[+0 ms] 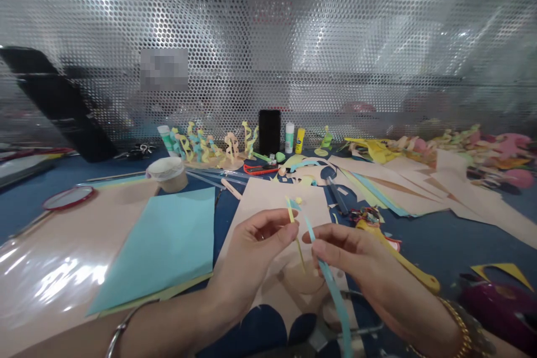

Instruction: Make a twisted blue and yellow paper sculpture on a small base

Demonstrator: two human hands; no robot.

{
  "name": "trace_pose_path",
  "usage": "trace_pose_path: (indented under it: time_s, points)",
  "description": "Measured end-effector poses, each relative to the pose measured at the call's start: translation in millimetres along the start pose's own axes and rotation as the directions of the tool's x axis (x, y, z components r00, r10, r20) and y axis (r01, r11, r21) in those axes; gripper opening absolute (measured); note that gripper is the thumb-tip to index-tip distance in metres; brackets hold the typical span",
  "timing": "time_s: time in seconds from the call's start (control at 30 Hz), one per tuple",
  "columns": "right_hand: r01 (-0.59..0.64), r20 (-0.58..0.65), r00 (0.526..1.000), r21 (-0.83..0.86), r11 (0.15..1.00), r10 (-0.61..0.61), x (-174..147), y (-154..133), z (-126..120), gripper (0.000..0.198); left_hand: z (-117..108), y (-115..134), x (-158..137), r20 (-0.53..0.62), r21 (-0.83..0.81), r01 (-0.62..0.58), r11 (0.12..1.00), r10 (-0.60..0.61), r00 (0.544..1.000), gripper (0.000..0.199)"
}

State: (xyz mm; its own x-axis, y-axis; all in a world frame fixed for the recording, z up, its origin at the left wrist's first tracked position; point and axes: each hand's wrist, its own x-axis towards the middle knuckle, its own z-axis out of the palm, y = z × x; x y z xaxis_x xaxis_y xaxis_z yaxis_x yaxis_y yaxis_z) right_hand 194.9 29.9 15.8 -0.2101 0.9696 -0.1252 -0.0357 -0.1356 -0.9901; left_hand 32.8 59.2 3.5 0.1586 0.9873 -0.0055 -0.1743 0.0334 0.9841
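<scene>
My left hand (262, 243) pinches a thin yellow paper strip (300, 251) between thumb and fingers, close to the middle of the view. Beside it, my right hand (348, 251) grips a longer light-blue paper strip (335, 291), whose tail hangs down to the bottom edge. Near the fingertips the upper ends of the two strips come close together; whether they are joined I cannot tell. Below both hands lies a pale pink paper sheet (255, 196) with curved cut-outs at its near end. A small yellow paper piece (298, 200) rests on that sheet.
Left are blue paper (180, 246), a paper cup (166, 173) and a red-rimmed round object (69, 197). Behind stand curled paper figures (201, 148), a black phone (269, 131) and glue sticks (290, 138). Paper scraps (403, 179) and yellow-handled scissors (413, 271) lie right.
</scene>
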Motion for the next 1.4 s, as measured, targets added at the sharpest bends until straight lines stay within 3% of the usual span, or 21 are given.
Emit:
trace_pose_path:
  time_s: [0.13,0.27,0.4,0.57,0.7,0.83,1.1,1.3,1.4]
  points:
    - [0.050,-0.048,0.997,-0.202,0.978,-0.061,1.7,2.8,-1.4,0.020,-0.1,1.7,-3.2,0.063,-0.010,-0.014,1.000,0.015,0.998,0.014]
    - [0.155,-0.026,0.983,-0.417,0.896,-0.183,0.5,0.6,-1.7,0.012,1.9,3.2,-5.4,0.108,-0.066,0.007,0.998,0.000,0.994,0.009]
    - [0.155,-0.074,0.972,-0.512,0.845,-0.224,-2.7,-3.1,0.5,0.008,4.3,3.8,-5.8,0.113,-0.080,0.013,0.997,-0.004,0.994,0.006]
    - [0.151,-0.035,0.979,-0.533,0.833,-0.200,-4.6,-7.0,2.6,0.007,3.5,3.8,-7.0,0.162,-0.077,-0.005,0.997,0.017,0.987,0.007]
    - [0.145,-0.066,0.976,-0.520,0.842,-0.209,-3.1,-7.0,2.3,0.007,1.5,3.8,-10.7,0.233,-0.090,-0.042,0.995,0.062,0.971,0.029]
    - [0.158,-0.103,0.965,-0.510,0.845,-0.242,-1.5,-3.6,0.9,0.014,-0.3,3.1,-15.6,0.308,0.036,-0.100,0.994,0.084,0.948,0.051]
    - [0.133,-0.165,0.951,-0.542,0.830,-0.260,-1.1,-2.7,-0.9,0.021,-0.7,15.6,-20.6,0.384,0.045,-0.058,0.997,0.037,0.923,0.037]
    - [0.163,-0.144,0.951,-0.518,0.839,-0.274,1.7,-0.6,-3.8,0.022,0.5,20.5,-19.2,0.285,0.203,-0.068,0.977,0.007,0.959,0.010]
    - [0.184,-0.135,0.951,-0.476,0.860,-0.278,1.2,0.9,-4.3,0.020,-0.6,20.5,-13.5,0.241,0.241,-0.057,0.969,-0.003,0.970,0.012]
